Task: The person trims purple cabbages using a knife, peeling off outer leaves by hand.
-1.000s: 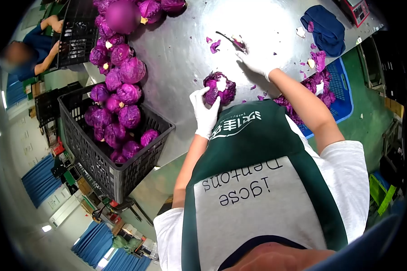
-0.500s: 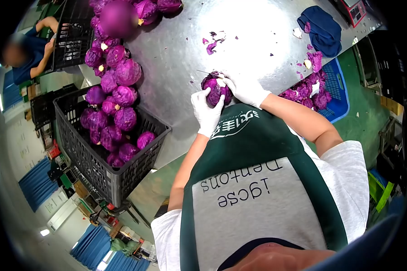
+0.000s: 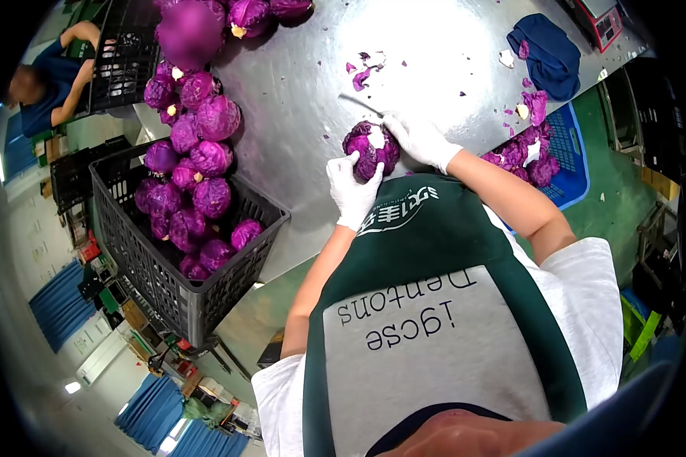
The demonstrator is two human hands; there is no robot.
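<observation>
A purple cabbage [image 3: 372, 151] with a pale cut patch on top rests on the metal table [image 3: 305, 99] close to the apron. My left hand [image 3: 352, 186], in a white glove, grips its near left side between thumb and fingers. Over its far right side is my right hand [image 3: 419, 141], also gloved and closed on the handle end of a knife [image 3: 360, 103]. The blade points away to the left, just beyond the cabbage. Small purple and white leaf scraps [image 3: 364, 72] lie farther up the table.
At the left, a black crate [image 3: 194, 305] holds several cabbages, and more are piled beside it. A blue basket [image 3: 575, 164] of leaves stands right. Dark blue cloth [image 3: 545, 57] and a red scale [image 3: 606, 27] are at the far right. Another person [image 3: 49, 84] handles a black crate.
My right hand came from the scraps to the cabbage with the knife, then shifted slightly away from it. The scrap pile grew. My left hand stays on the cabbage.
</observation>
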